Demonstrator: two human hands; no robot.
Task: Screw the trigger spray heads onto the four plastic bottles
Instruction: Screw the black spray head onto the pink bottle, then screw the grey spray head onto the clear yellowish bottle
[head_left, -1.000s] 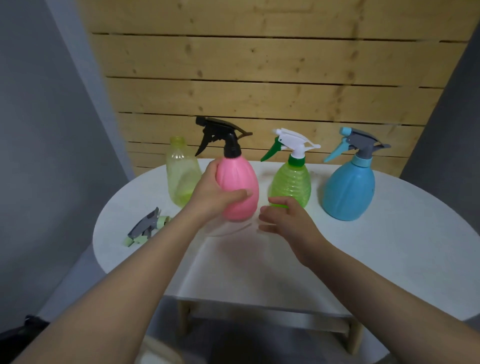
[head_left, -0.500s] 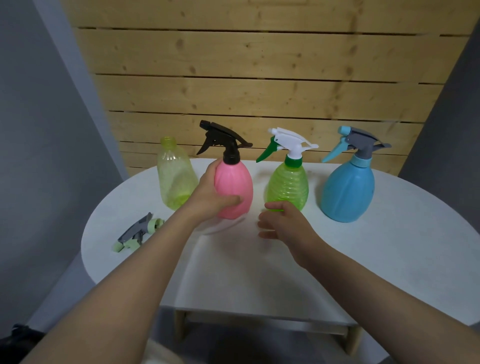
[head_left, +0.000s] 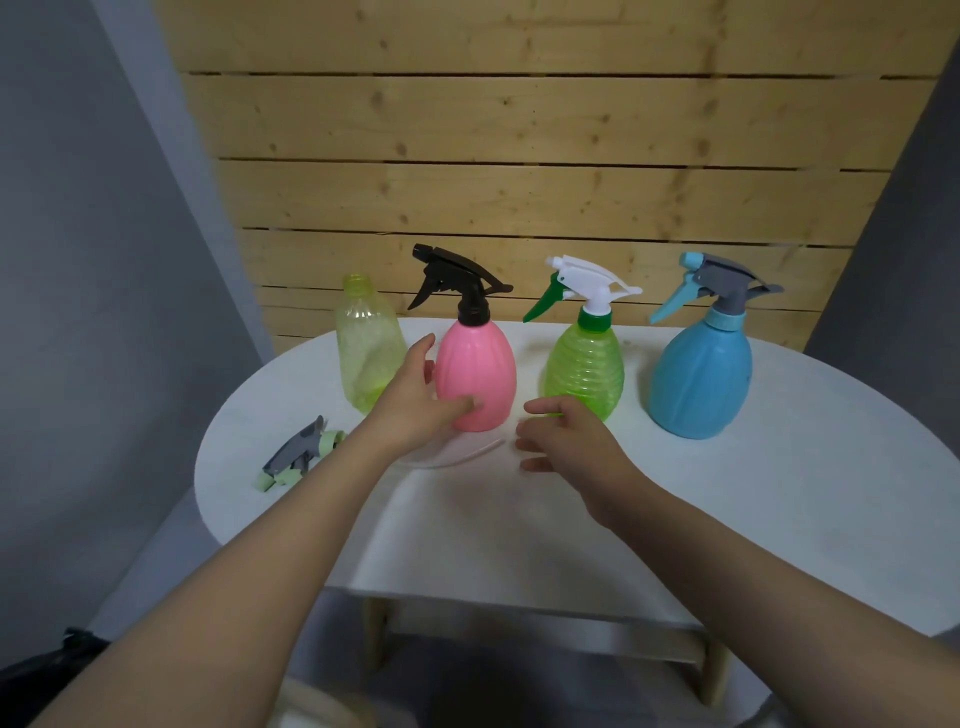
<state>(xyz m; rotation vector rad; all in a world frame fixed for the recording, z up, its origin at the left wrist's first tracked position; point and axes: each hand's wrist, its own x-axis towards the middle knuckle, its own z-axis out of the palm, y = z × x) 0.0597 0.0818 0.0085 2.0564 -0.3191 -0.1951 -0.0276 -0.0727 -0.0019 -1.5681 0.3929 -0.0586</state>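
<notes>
Four bottles stand in a row at the back of the white table (head_left: 727, 519). The pale yellow-green bottle (head_left: 366, 353) at the left has a bare neck. The pink bottle (head_left: 478, 374) carries a black spray head (head_left: 457, 280). My left hand (head_left: 415, 405) rests around the pink bottle's lower left side, thumb on its front. The green bottle (head_left: 584, 371) has a white-and-green head, the blue bottle (head_left: 701, 379) a grey-and-blue head. My right hand (head_left: 566, 436) hovers empty, fingers apart, in front of the green bottle. A loose grey and pale green spray head (head_left: 298, 454) lies at the table's left.
A clear dip tube (head_left: 462, 452) from the loose head runs across the table under my left wrist. A wooden slat wall (head_left: 519, 182) stands right behind the bottles. The table's front edge (head_left: 519, 597) is near my forearms, with wooden legs below.
The pink bottle now stands on the table in the row. My left hand has slid lower on it and its fingers have loosened. My right hand has barely moved.
</notes>
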